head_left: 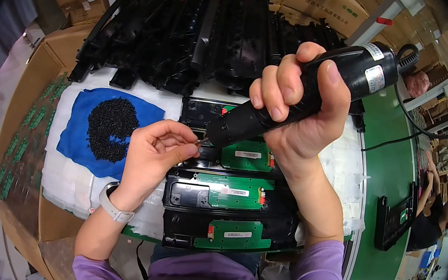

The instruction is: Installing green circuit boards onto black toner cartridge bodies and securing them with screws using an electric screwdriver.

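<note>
Head view: right hand (pixel 301 102) wrapped tight round black cylindrical electric screwdriver (pixel 301 102), tip angled down-left toward left hand (pixel 158 149). Left fingertips (pixel 192 148) pinched at tip; whether they held small screw, cannot tell. Below, black plastic housings with green circuit boards (pixel 234 191) stacked near to far. Pile of small black screws (pixel 111 128) on blue cloth (pixel 80 147) at left.

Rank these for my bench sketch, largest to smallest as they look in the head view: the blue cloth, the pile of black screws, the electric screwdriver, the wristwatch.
1. blue cloth
2. electric screwdriver, though it is held nearer the camera in the right hand, so its rank against the cloth is unsure
3. pile of black screws
4. wristwatch on the left hand
</note>
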Demonstrator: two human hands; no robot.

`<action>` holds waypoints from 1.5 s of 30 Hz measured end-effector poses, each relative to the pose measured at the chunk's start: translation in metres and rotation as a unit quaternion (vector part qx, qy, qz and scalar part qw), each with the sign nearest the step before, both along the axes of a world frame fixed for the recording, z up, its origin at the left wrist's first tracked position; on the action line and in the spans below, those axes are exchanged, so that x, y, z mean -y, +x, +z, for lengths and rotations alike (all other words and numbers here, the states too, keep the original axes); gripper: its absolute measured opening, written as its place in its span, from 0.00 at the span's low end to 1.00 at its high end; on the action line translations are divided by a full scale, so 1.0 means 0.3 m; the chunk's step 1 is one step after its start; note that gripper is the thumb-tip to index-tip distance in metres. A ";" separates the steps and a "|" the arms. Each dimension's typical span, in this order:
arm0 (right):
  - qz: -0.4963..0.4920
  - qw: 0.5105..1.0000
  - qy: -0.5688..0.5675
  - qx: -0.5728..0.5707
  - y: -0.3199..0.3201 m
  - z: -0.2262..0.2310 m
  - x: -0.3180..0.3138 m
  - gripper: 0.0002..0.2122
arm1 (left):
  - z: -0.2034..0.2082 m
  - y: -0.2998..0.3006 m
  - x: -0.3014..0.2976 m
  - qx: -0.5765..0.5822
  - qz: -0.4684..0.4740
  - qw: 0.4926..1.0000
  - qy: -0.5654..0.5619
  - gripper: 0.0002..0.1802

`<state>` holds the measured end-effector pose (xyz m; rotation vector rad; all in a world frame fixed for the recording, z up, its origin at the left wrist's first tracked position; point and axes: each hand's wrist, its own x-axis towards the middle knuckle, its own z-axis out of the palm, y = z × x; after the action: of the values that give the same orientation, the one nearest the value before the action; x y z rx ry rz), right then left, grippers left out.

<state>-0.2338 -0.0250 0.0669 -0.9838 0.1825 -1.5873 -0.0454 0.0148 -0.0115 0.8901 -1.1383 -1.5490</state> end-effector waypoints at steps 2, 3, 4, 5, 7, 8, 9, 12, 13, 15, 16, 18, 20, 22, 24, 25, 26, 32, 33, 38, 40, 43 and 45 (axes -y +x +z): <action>-0.003 1.000 0.008 -0.005 0.000 -0.001 0.002 0.08 | -0.007 -0.001 0.000 0.004 0.005 1.000 -0.007 0.10; -0.006 1.000 0.016 -0.009 0.001 -0.001 0.003 0.08 | -0.009 0.000 0.000 0.004 0.006 1.000 -0.007 0.10; -0.007 1.000 0.016 -0.009 0.003 0.000 0.001 0.08 | -0.010 0.001 -0.001 0.012 0.003 1.000 -0.010 0.10; -0.019 0.999 0.031 -0.005 0.008 0.000 -0.001 0.08 | -0.012 0.002 -0.002 0.019 0.000 1.000 -0.013 0.10; -0.030 0.999 0.045 -0.001 0.013 0.002 0.000 0.08 | -0.016 0.018 0.000 -0.003 -0.015 1.000 0.021 0.12; -0.014 0.998 0.055 0.031 0.014 0.004 0.004 0.08 | -0.016 0.024 -0.001 -0.026 -0.030 0.998 0.055 0.14; 0.003 0.996 0.065 0.063 0.016 0.006 0.009 0.08 | -0.001 0.019 -0.005 -0.026 -0.029 0.998 0.055 0.14; -0.008 0.998 0.058 -0.015 -0.004 0.012 0.059 0.08 | 0.073 0.030 0.001 0.162 0.032 0.980 -0.108 0.24; -0.028 0.997 0.036 -0.066 -0.012 0.006 0.086 0.08 | 0.092 0.065 0.014 0.356 0.127 0.897 -0.230 0.24; -0.130 0.963 -0.030 -0.232 -0.036 0.005 0.108 0.09 | 0.088 0.123 0.053 0.577 0.236 0.712 -0.323 0.25; -0.152 0.950 -0.057 -0.268 -0.041 -0.015 0.131 0.09 | 0.075 0.160 0.065 0.633 0.261 0.663 -0.303 0.26; -0.155 0.950 -0.057 -0.266 -0.025 -0.027 0.141 0.09 | 0.060 0.247 0.061 0.753 0.190 0.605 -0.175 0.24; -0.157 0.943 -0.057 -0.289 -0.013 -0.045 0.150 0.09 | 0.043 0.273 0.069 0.756 0.184 0.609 -0.156 0.18; -0.155 0.942 -0.053 -0.292 -0.009 -0.044 0.150 0.09 | 0.036 0.272 0.078 0.738 0.187 0.626 -0.172 0.11; -0.158 0.944 -0.052 -0.285 -0.008 -0.042 0.150 0.09 | 0.035 0.251 0.074 0.727 0.198 0.629 -0.189 0.08; -0.158 0.944 -0.051 -0.285 -0.008 -0.044 0.152 0.09 | 0.033 0.240 0.073 0.717 0.211 0.632 -0.204 0.05; -0.159 0.943 -0.047 -0.288 -0.007 -0.047 0.155 0.09 | 0.034 0.230 0.073 0.717 0.209 0.632 -0.204 0.05; -0.157 0.936 -0.060 -0.309 0.021 -0.058 0.163 0.08 | 0.027 0.214 0.075 0.681 0.248 0.642 -0.249 0.05; -0.155 0.931 -0.068 -0.324 0.023 -0.060 0.164 0.08 | 0.027 0.212 0.077 0.671 0.245 0.653 -0.252 0.04; -0.149 0.923 -0.102 -0.339 0.027 -0.060 0.155 0.08 | 0.018 0.207 0.090 0.612 0.227 0.711 -0.261 0.04; -0.176 0.921 -0.106 -0.332 0.025 -0.068 0.151 0.09 | 0.020 0.181 0.088 0.515 0.212 0.797 -0.233 0.04; -0.199 0.915 -0.129 -0.327 0.028 -0.075 0.141 0.08 | 0.005 0.136 0.080 0.362 0.154 0.901 -0.183 0.05; -0.174 0.929 -0.106 -0.310 0.021 -0.051 0.105 0.07 | -0.007 0.111 0.069 0.274 0.097 0.944 -0.156 0.05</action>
<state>-0.2274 -0.0566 0.0515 -1.6827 0.6647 -1.5813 -0.0122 -0.0058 -0.0137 1.2101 -1.5814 -0.9404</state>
